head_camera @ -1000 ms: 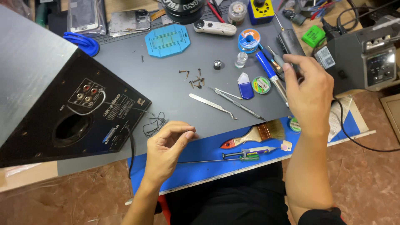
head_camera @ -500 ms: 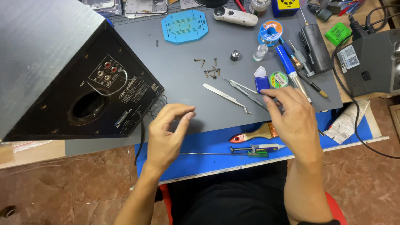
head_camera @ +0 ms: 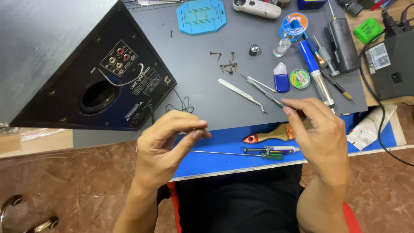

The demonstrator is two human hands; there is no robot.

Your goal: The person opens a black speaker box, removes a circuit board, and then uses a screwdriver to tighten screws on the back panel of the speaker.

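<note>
My left hand point(head_camera: 166, 146) hovers over the front edge of the blue mat point(head_camera: 224, 144), thumb and fingers pinched on a small grey part point(head_camera: 201, 128) that is too small to identify. My right hand point(head_camera: 321, 133) is to the right, its fingertips closed on the rear end of straight grey tweezers point(head_camera: 264, 91) that lie on the grey work mat point(head_camera: 202, 90) and point up-left toward a cluster of loose screws point(head_camera: 226, 64). A black speaker box point(head_camera: 64, 64) lies at the left, back panel up, with a thin black wire point(head_camera: 181, 103) trailing toward my left hand.
Curved silver tweezers point(head_camera: 242, 95), a paintbrush point(head_camera: 276, 134) and a long thin screwdriver point(head_camera: 258, 152) lie between my hands. A blue pen tool point(head_camera: 314, 71), solder spools, a blue tray point(head_camera: 200, 16) and a soldering station point(head_camera: 394, 64) crowd the back right. Tiled floor lies below.
My right hand came down from the tools at the far right and took hold of the straight tweezers. My left hand lifted slightly, still pinched. The view shifted closer.
</note>
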